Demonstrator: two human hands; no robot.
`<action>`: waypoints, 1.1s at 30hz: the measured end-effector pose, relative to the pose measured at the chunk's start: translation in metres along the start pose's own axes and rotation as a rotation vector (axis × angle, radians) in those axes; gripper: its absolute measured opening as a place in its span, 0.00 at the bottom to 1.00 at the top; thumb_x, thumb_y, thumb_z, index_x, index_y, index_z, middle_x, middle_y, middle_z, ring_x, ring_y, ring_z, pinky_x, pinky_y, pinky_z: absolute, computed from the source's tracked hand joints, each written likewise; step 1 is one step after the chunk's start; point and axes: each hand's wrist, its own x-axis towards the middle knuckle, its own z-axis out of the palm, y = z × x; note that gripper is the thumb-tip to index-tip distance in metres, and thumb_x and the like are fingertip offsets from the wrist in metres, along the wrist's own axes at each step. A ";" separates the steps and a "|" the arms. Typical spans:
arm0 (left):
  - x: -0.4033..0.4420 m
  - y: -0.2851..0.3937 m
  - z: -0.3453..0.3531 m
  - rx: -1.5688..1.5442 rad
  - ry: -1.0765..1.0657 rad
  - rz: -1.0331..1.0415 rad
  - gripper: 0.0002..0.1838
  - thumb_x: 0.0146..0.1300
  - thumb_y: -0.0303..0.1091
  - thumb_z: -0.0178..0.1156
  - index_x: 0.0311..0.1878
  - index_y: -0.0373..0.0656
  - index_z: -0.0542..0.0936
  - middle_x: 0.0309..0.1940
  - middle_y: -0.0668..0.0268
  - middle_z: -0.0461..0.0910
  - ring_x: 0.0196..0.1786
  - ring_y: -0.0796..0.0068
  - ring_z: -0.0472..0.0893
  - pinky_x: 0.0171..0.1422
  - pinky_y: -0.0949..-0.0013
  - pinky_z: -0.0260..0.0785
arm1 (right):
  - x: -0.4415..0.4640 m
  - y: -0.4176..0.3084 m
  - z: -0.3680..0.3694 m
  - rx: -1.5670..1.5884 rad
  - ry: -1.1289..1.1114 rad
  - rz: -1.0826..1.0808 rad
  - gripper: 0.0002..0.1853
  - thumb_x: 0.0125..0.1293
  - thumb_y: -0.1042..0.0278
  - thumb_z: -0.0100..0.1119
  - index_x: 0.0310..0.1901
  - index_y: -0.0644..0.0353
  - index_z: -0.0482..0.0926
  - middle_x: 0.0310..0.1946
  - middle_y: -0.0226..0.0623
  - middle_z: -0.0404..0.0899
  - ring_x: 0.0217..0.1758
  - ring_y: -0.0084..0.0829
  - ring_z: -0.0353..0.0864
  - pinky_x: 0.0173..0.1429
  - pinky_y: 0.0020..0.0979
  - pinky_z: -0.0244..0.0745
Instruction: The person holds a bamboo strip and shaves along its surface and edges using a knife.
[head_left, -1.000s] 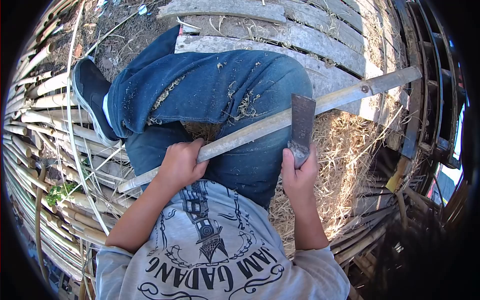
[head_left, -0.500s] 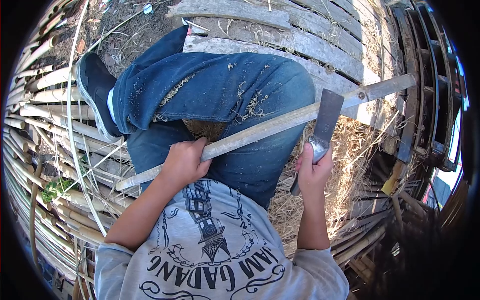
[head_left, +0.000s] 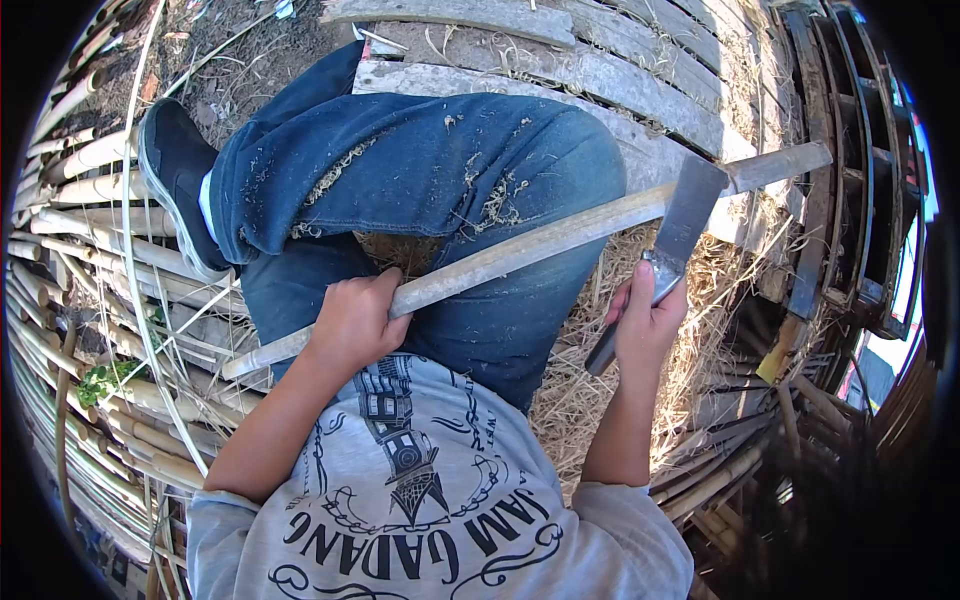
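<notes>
A long bamboo pole [head_left: 530, 246] slants across my lap, its far end up at the right. Fingers wrapped round its lower part, my left hand [head_left: 355, 318] grips it in front of my shirt. My right hand [head_left: 650, 318] is closed on a broad-bladed knife [head_left: 690, 205], with the thumb up against the metal collar. The dark handle end sticks out below that hand. The blade points upward and overlaps the pole near a node; I cannot tell whether it touches.
My bent leg in jeans [head_left: 430, 165], dotted with shavings, lies under the pole. Pale shavings [head_left: 590, 390] cover the ground at the right. Wooden slats [head_left: 650, 80] stretch ahead, bamboo poles [head_left: 100, 250] are piled at the left, and a wooden rack [head_left: 850, 180] stands at the right.
My right hand and the knife have moved up and to the right along the pole, the blade now tilting more to the right. My left hand keeps its grip on the pole.
</notes>
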 end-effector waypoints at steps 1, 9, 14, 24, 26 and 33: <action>-0.002 0.000 0.002 -0.006 0.000 -0.008 0.11 0.47 0.32 0.61 0.32 0.37 0.74 0.22 0.51 0.78 0.29 0.46 0.80 0.36 0.49 0.72 | 0.001 -0.001 0.001 0.044 0.027 0.001 0.09 0.70 0.68 0.55 0.45 0.65 0.71 0.19 0.26 0.71 0.18 0.14 0.69 0.21 0.20 0.63; 0.000 0.001 -0.001 -0.016 0.028 0.007 0.11 0.47 0.32 0.61 0.32 0.37 0.74 0.23 0.51 0.79 0.30 0.46 0.80 0.36 0.50 0.72 | -0.013 0.000 0.005 -0.057 -0.104 -0.007 0.11 0.69 0.68 0.56 0.45 0.68 0.72 0.21 0.28 0.74 0.21 0.15 0.71 0.24 0.21 0.65; -0.001 0.000 -0.003 0.003 0.002 0.010 0.11 0.47 0.33 0.62 0.32 0.37 0.74 0.23 0.50 0.78 0.30 0.46 0.80 0.36 0.50 0.72 | -0.001 0.004 -0.005 0.052 -0.090 0.027 0.10 0.69 0.67 0.57 0.43 0.66 0.73 0.21 0.29 0.74 0.21 0.16 0.72 0.25 0.21 0.65; -0.001 0.000 -0.001 -0.005 0.007 -0.010 0.11 0.48 0.33 0.61 0.33 0.38 0.75 0.24 0.51 0.79 0.31 0.46 0.80 0.37 0.50 0.73 | -0.010 0.014 0.002 -0.011 -0.024 -0.011 0.12 0.67 0.65 0.60 0.40 0.66 0.72 0.19 0.32 0.73 0.20 0.23 0.73 0.27 0.27 0.66; -0.001 -0.002 -0.001 0.003 0.006 -0.006 0.11 0.48 0.33 0.61 0.33 0.38 0.75 0.24 0.51 0.79 0.31 0.46 0.80 0.37 0.50 0.73 | -0.022 0.014 0.005 -0.214 -0.218 -0.092 0.11 0.67 0.65 0.59 0.38 0.65 0.72 0.19 0.30 0.72 0.19 0.19 0.71 0.25 0.27 0.64; -0.003 0.001 0.001 -0.001 0.016 -0.019 0.11 0.47 0.32 0.61 0.34 0.38 0.76 0.24 0.51 0.79 0.31 0.46 0.80 0.37 0.50 0.73 | -0.017 0.008 0.013 -0.068 -0.060 0.050 0.11 0.66 0.67 0.61 0.39 0.65 0.72 0.18 0.34 0.72 0.21 0.20 0.74 0.27 0.26 0.67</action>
